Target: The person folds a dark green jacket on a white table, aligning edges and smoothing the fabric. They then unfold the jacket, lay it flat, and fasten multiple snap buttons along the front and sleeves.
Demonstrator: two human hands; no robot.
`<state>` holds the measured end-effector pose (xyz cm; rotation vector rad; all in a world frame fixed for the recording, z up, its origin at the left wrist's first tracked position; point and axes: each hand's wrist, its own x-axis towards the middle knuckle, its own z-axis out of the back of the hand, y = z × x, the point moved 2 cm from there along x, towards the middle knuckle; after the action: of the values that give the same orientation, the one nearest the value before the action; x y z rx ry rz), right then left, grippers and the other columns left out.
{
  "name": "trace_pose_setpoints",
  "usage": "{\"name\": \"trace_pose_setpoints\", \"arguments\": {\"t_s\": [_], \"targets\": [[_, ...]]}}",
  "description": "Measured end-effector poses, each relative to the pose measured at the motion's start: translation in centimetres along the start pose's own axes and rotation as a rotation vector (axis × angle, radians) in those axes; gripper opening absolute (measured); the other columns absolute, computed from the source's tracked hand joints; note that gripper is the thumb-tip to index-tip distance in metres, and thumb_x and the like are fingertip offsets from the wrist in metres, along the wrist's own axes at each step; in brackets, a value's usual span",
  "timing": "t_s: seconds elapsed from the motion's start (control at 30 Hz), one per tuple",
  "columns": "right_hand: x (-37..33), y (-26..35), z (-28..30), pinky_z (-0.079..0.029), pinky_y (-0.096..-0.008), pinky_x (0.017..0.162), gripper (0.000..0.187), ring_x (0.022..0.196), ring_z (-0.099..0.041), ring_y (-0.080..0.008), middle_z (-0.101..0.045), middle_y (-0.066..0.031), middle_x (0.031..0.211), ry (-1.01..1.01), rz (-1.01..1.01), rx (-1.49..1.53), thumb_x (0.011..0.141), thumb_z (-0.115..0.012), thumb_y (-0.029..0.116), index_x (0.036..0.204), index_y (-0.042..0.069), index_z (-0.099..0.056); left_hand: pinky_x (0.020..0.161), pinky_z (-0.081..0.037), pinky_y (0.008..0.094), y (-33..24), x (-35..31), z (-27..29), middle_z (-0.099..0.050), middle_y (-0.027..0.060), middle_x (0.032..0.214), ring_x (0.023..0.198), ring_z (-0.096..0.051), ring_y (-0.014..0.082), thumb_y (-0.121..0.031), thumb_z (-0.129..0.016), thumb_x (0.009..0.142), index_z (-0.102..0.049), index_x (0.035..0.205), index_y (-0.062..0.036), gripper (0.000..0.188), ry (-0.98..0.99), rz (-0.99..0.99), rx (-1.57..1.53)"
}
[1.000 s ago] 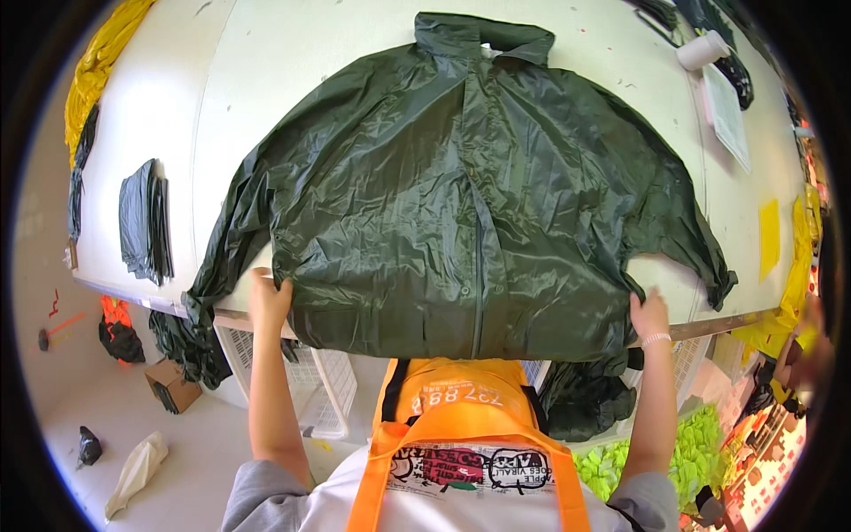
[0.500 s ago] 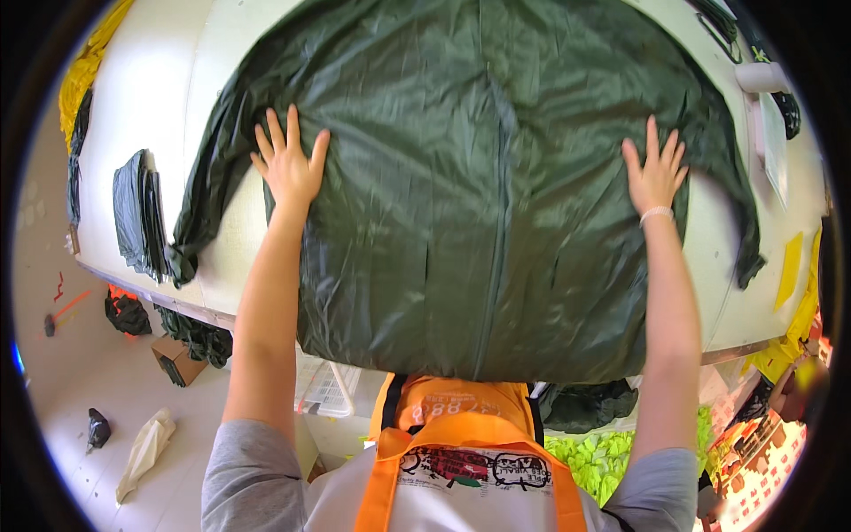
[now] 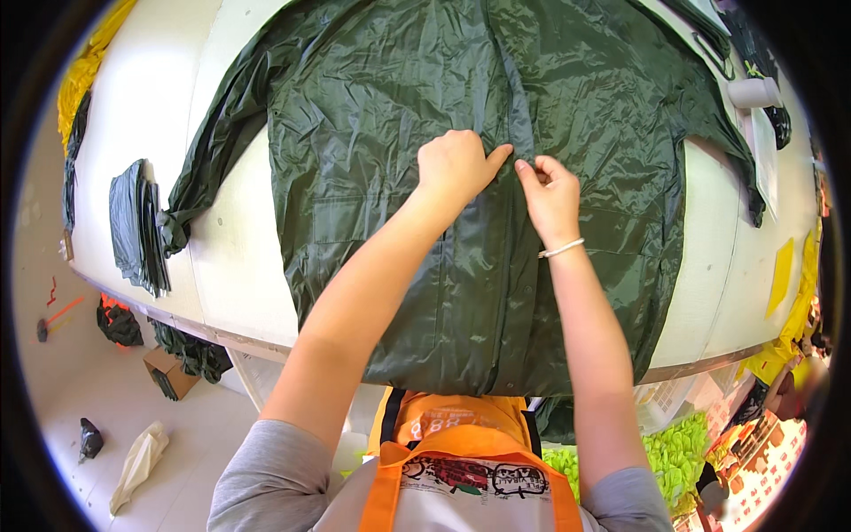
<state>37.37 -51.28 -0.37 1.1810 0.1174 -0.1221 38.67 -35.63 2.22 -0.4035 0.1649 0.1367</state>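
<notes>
A dark green, shiny jacket (image 3: 390, 293) lies spread over the white table, front side up, its hem at the near edge. A long flap (image 3: 519, 97) runs down its middle. My left hand (image 3: 456, 168) is closed at the left side of this flap, thumb stretched toward it, the other fingers curled and partly hidden. Just right of it, my right hand (image 3: 551, 195) pinches at the flap with thumb and forefinger. A pale band circles my right wrist. The two hands are close together but apart.
Folded dark green garments (image 3: 135, 229) lie on the table (image 3: 235, 213) at the left. A white cylinder (image 3: 753, 92) and a yellow strip (image 3: 780, 277) are at the right. Below stand a cardboard box (image 3: 170, 372) and bright green material (image 3: 674, 452).
My hands have left the jacket's two sides, where they lay flat and spread, and come together at the middle flap with fingers closed. The right sleeve's end has shifted farther away.
</notes>
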Motion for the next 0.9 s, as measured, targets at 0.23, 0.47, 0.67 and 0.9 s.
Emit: {"name": "trace_pose_setpoints", "arguments": {"t_s": [0.23, 0.47, 0.67, 0.9], "targets": [[-1.3, 1.0, -2.3, -0.049, -0.0238, 0.062, 0.016, 0.065, -0.062, -0.0094, -0.068, -0.0084, 0.076, -0.165, -0.002, 0.068, 0.08, -0.07, 0.006, 0.091, -0.004, -0.067, 0.047, -0.045, 0.0284, 2.3, 2.1, -1.2, -0.058, 0.0086, 0.054, 0.046, -0.056, 0.0155, -0.036, -0.055, 0.091, -0.057, 0.063, -0.0023, 0.045, 0.561, 0.065, -0.924], [-2.2, 2.1, -3.3, -0.05, -0.0232, 0.063, 0.022, 0.068, -0.063, -0.0096, -0.068, -0.0079, 0.077, -0.094, 0.013, 0.15, 0.076, -0.074, 0.008, 0.09, -0.007, -0.066, 0.046, -0.042, 0.0221, 2.4, 0.7, -2.1, -0.057, 0.0038, 0.058, 0.049, -0.053, 0.0097, -0.031, -0.05, 0.096, -0.057, 0.071, -0.0025, 0.038, 0.497, 0.03, -1.092], [-0.8, 0.1, -3.6, -0.05, -0.0264, 0.061, 0.018, 0.064, -0.063, -0.014, -0.069, -0.0142, 0.075, -0.05, 0.011, 0.1, 0.079, -0.067, 0.005, 0.09, -0.009, -0.064, 0.044, -0.043, 0.0227, 2.0, 0.6, -2.3, -0.059, 0.0081, 0.06, 0.048, -0.057, 0.0127, -0.031, -0.042, 0.098, -0.052, 0.081, -0.0027, 0.034, 0.423, -0.042, -1.083], [-4.7, 0.7, -0.1, -0.051, -0.0313, 0.068, 0.031, 0.071, -0.066, -0.0223, -0.068, -0.0161, 0.08, -0.012, 0.094, -0.163, 0.079, -0.073, 0.023, 0.092, -0.004, -0.065, 0.06, -0.049, 0.0419, 0.7, -6.6, -0.7, -0.064, 0.0151, 0.065, 0.063, -0.065, 0.0306, -0.043, -0.06, 0.084, -0.06, 0.082, -0.0024, 0.04, -0.084, 0.0, -0.4]]}}
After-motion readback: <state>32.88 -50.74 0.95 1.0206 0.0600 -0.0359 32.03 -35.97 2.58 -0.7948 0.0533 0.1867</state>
